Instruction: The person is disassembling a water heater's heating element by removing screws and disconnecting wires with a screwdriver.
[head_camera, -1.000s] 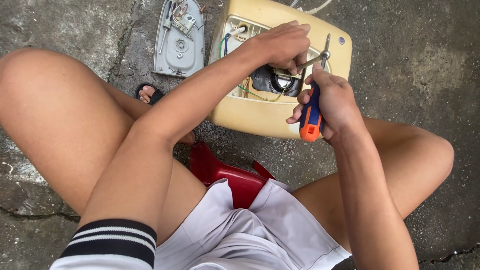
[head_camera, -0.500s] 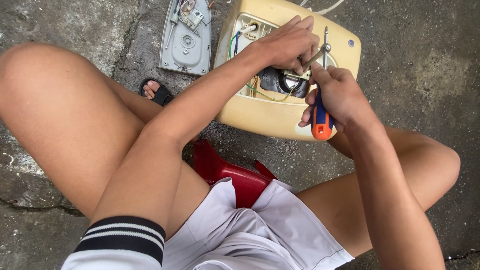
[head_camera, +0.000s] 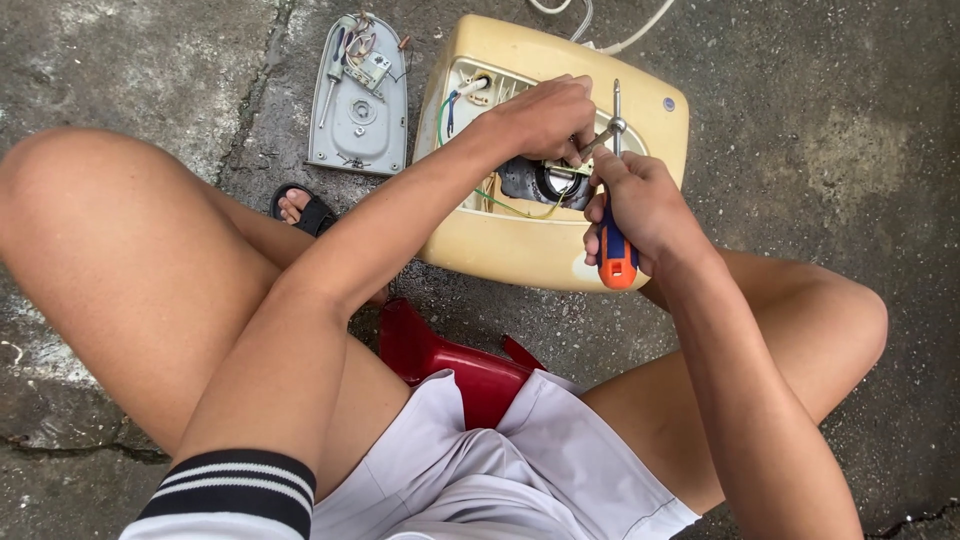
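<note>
both hands stay closed: left hand (head_camera: 545, 118) pinching inside the yellow casing (head_camera: 520, 245), right hand (head_camera: 640, 205) gripping the screwdriver (head_camera: 615, 250), now shifted toward 6 o'clock.

Soft even daylight; faint shadows; sharp focus; mild edge distortion.

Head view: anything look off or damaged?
Yellow appliance casing lies opened on wet concrete, wires exposed. Its grey cover plate lies apart. Left hand inside; right hand holds a screwdriver.
</note>
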